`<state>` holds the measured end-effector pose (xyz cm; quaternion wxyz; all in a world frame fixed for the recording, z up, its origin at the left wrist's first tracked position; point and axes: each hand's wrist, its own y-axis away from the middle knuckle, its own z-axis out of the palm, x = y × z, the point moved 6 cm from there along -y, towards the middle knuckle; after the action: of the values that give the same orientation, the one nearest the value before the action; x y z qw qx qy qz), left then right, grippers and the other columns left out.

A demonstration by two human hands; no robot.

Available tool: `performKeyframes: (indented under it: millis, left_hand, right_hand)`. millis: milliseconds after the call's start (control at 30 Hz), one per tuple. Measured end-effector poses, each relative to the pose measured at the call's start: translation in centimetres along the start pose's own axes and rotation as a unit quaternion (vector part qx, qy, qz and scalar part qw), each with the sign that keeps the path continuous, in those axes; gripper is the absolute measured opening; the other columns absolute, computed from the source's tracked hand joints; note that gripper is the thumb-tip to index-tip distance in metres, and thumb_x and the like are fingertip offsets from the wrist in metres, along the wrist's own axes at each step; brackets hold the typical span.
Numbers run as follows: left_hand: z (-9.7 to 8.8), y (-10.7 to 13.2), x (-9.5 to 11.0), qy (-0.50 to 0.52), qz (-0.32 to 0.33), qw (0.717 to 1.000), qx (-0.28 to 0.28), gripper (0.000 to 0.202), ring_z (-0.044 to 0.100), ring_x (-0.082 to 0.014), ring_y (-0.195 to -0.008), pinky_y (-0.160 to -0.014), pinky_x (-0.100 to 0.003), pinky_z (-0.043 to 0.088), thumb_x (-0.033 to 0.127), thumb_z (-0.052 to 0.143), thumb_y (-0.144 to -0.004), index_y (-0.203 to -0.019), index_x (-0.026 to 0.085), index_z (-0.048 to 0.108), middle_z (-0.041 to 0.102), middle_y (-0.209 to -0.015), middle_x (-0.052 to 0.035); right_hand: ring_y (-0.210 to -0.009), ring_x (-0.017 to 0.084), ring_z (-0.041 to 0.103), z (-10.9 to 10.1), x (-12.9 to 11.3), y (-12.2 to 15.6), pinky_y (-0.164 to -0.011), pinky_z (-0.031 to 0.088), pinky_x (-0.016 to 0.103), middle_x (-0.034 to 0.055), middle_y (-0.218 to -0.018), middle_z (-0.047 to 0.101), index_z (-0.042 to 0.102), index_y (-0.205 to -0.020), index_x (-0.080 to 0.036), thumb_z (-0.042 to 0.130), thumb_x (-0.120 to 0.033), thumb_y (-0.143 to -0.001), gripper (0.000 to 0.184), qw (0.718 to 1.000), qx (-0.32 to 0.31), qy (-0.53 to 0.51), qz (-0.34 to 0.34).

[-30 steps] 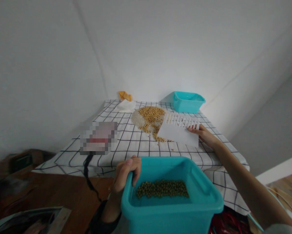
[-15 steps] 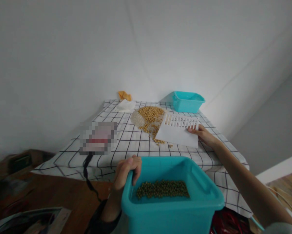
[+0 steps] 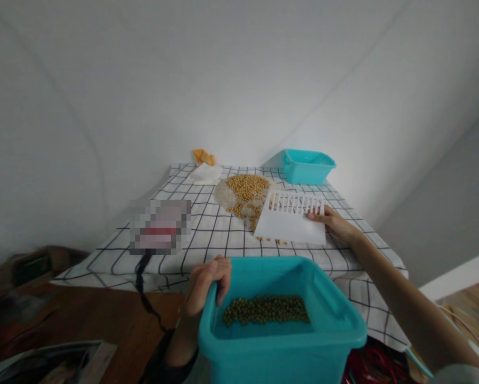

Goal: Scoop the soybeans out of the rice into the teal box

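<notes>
My left hand grips the near-left rim of a teal plastic tub that holds a layer of green beans. My right hand holds the right edge of a white slotted scoop lying flat on the checked tablecloth. The scoop's left side overlaps the near edge of a heap of yellow soybeans mixed with white rice. A few loose beans lie beside the scoop's near edge.
A second teal tub stands at the table's far right by the wall. A white cloth and an orange scrap lie at the far edge. A blurred patch with a dark cord sits left. Brown floor lies below left.
The scoop has slid a little toward me and left over the heap's near edge, covering more beans. My left hand and the tub have stayed put.
</notes>
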<state>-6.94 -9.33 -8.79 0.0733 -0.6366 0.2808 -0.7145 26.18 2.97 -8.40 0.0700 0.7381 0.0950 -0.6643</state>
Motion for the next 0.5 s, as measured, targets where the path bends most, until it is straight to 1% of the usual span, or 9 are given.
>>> performKeyframes:
  millis: [167, 300, 500]
  left_hand:
    - [0.07, -0.05, 0.17, 0.014, 0.009, 1.0, -0.002, 0.064, 0.045, -0.0207, -0.055, -0.074, -0.041, 0.036, 0.039, 0.027, -0.106, -0.047, 0.024, 0.045, 0.047, -0.047, -0.001]
    - [0.09, -0.07, 0.18, 0.01, 0.001, 1.0, -0.013, 0.064, 0.045, -0.0211, -0.056, -0.077, -0.041, 0.035, 0.035, 0.026, -0.107, -0.046, 0.024, 0.044, 0.047, -0.047, -0.0009]
    - [0.08, -0.15, 0.2, 0.02, 0.005, 1.0, -0.013, 0.064, 0.046, -0.0218, -0.055, -0.075, -0.042, 0.035, 0.035, 0.026, -0.107, -0.047, 0.024, 0.044, 0.047, -0.047, -0.0012]
  right_hand:
    - [-0.088, 0.022, 0.072, 0.19, -0.03, 0.09, -0.078, 0.057, 0.033, 0.008, -0.105, 0.079, 0.077, -0.101, -0.021, 0.087, -0.041, -0.076, 0.034, 1.0, -0.007, 0.0, -0.001]
    - [-0.087, 0.022, 0.072, 0.28, 0.02, 0.06, -0.075, 0.057, 0.032, 0.0085, -0.104, 0.079, 0.077, -0.099, -0.02, 0.088, -0.041, -0.074, 0.035, 1.0, -0.015, 0.001, 0.002]
    - [-0.086, 0.022, 0.072, 0.32, -0.09, 0.16, -0.074, 0.056, 0.031, 0.008, -0.101, 0.079, 0.076, -0.098, -0.019, 0.088, -0.041, -0.073, 0.035, 1.0, -0.01, 0.006, 0.003]
